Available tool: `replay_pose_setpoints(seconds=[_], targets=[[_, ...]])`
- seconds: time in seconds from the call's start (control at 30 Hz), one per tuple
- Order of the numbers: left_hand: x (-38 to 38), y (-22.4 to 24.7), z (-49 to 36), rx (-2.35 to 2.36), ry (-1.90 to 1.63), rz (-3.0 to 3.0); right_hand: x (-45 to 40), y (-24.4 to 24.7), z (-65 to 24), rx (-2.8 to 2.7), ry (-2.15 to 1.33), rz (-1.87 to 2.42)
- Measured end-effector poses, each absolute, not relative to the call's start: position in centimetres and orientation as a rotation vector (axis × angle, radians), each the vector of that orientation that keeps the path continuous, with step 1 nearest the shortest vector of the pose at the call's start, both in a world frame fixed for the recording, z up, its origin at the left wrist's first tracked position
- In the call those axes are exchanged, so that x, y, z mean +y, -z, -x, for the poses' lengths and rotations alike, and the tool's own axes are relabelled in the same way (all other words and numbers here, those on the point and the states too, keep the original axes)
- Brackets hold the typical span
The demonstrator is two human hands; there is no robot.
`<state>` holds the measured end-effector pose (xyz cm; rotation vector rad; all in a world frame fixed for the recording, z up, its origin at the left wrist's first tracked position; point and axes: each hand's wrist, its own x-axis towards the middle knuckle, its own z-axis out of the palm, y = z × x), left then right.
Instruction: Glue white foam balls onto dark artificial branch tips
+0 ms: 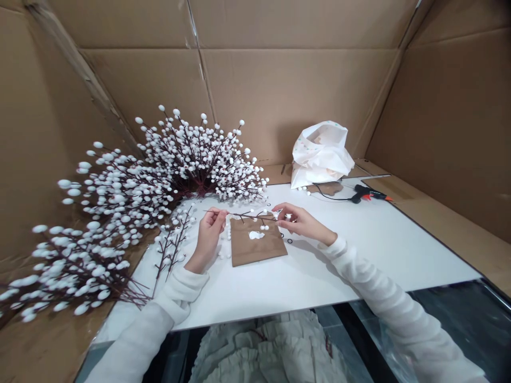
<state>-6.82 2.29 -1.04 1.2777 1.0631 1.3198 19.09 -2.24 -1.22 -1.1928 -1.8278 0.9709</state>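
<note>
The twig (249,215) I hold is thin and dark brown, forked into short side shoots, with a few white foam berries (252,210) on it. It runs nearly level just above the far edge of the brown paper (258,246), pinched near its ends by my left hand (209,234) and my right hand (298,219).

a kraft paper sheet (258,247) on the tabletop board (359,239), berry branches (159,170) heaped left, glue gun (365,194) and plastic bag (321,154) behind right

Berry sprays (175,159): white balls, dark red-brown stems. Held twig (249,216): same dark brown. Kraft paper sheet (259,252): plain brown, white blob (256,235) on it. Board (359,250): white. Glue gun (361,194): black, orange-red accents. Plastic bag (319,154): white, faint coloured specks. Cardboard walls (291,96): tan. Sleeves (359,271): white.
</note>
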Motion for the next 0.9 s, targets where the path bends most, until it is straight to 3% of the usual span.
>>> replay_pose_setpoints(seconds=[0.47, 0.57, 0.77, 0.9], targets=[[2.0, 1.1, 7.3, 1.086, -1.480, -1.389, -2.6, 1.9, -18.8, -2.108, -0.514, 1.118], [2.0, 1.0, 7.3, 1.105, -1.498, -1.403, -2.5, 2.2, -18.8, -2.089, -0.567, 1.106], [1.9, 1.0, 7.3, 1.193, -1.499, -1.483, -2.8, 2.3, -18.4, -1.918, -1.094, 1.110], [1.9, 0.9, 7.2, 1.276, -1.456, -1.582, -2.6, 2.6, -17.9, -1.899, -1.000, 1.186]])
